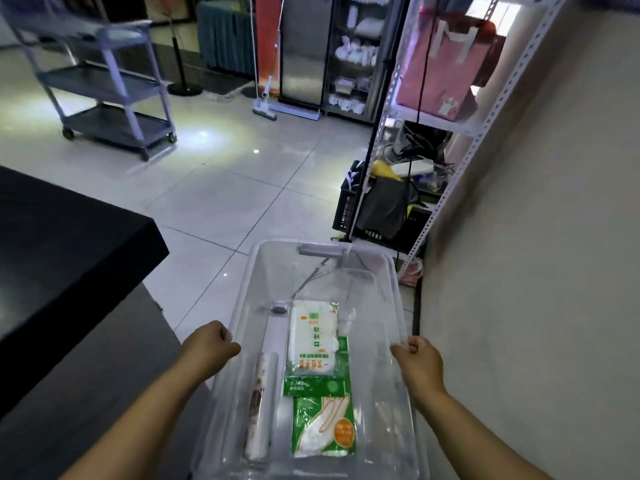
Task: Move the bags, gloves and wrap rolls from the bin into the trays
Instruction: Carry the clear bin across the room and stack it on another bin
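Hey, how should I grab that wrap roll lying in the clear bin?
Probably round its middle, from straight above. The wrap roll lies flat, lengthwise along the left wall of the bin, so a hand across its width can close on it. The bare floor toward the glove packet leaves room for fingers.

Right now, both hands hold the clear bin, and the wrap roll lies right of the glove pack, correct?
No: the head view shows the wrap roll left of the glove pack. The left hand and right hand do hold the clear bin.
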The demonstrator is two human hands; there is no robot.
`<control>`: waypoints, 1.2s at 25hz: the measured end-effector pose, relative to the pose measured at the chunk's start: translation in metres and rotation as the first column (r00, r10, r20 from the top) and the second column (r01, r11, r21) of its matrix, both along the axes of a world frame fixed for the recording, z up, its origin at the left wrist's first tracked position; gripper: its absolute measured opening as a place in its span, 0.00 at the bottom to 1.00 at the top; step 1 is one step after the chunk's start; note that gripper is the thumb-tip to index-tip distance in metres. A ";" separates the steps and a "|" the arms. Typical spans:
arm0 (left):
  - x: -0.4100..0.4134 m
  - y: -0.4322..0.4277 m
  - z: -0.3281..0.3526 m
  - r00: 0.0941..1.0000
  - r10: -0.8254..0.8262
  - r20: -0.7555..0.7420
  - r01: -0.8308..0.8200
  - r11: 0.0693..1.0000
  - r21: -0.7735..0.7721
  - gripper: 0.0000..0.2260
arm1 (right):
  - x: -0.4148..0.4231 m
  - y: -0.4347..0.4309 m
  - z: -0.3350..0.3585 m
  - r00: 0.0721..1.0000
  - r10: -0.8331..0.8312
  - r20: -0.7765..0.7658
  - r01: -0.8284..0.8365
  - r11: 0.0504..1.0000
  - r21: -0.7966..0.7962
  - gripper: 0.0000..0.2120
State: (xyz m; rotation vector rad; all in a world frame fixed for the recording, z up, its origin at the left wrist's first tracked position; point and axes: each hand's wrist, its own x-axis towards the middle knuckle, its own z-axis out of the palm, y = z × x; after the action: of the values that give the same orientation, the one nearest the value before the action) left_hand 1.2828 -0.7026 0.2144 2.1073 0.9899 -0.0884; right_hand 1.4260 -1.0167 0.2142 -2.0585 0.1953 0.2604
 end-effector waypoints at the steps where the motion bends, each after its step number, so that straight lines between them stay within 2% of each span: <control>1: 0.010 0.004 0.002 1.000 0.017 -0.003 -0.017 1.000 0.010 0.07 | 0.017 0.009 0.001 1.000 0.018 0.010 -0.018 1.000 -0.007 0.06; 6: 0.088 0.050 0.004 0.992 0.124 0.017 -0.125 0.992 0.031 0.05 | 0.119 0.076 0.004 0.997 0.069 0.026 -0.069 0.997 -0.018 0.09; 13: 0.219 0.124 0.005 0.984 0.175 0.037 -0.176 0.984 0.020 0.04 | 0.241 0.154 0.011 0.997 0.069 0.025 -0.067 0.996 -0.053 0.04; 20: 0.324 0.197 -0.005 0.950 0.307 0.058 -0.304 0.951 -0.066 0.04 | 0.361 0.240 0.000 0.996 0.078 0.044 -0.074 0.993 -0.089 0.04; 26: 0.391 0.276 -0.007 0.915 0.402 0.044 -0.400 0.916 -0.040 0.09 | 0.464 0.340 -0.013 0.984 0.178 -0.017 -0.178 0.984 -0.017 0.04; 30: 0.414 0.336 -0.007 0.823 0.564 0.067 -0.561 0.825 -0.067 0.06 | 0.523 0.426 -0.006 0.944 0.329 -0.014 -0.329 0.944 -0.032 0.06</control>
State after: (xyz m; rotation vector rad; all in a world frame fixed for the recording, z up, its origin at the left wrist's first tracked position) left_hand 1.6971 -0.3666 0.2074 1.6804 1.5030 0.2738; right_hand 1.9487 -0.5906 0.2078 -2.1184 -0.1437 0.4739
